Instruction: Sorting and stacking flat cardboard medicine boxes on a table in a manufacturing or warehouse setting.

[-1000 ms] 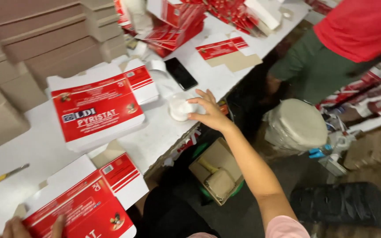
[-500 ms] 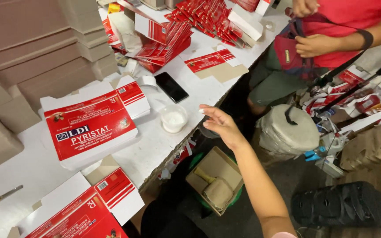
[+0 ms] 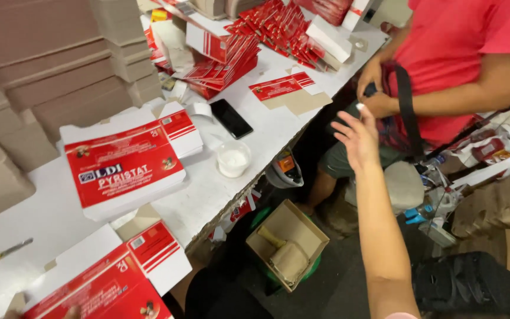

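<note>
Off the table edge, right hand [image 3: 358, 137] hangs in mid-air, fingers spread, holding nothing, close to the hands of a co-worker in a red shirt [image 3: 450, 65]. Small round white plastic cup [image 3: 233, 158] sits on the white table [image 3: 42, 207], beside a black phone [image 3: 231, 118] and a stack of flat red-and-white cartons [image 3: 126, 170]. Left hand [image 3: 72, 312] barely visible at bottom edge on another red carton [image 3: 104, 289]; grip can't tell.

We count one white cup [image 3: 233, 158] of paste, one black phone [image 3: 230, 118], one open cardboard box [image 3: 288, 243] on the floor and one yellow-handled tool [image 3: 0, 256]. Two stacks of flat red-and-white cartons [image 3: 126, 170] lie nearest us.
</note>
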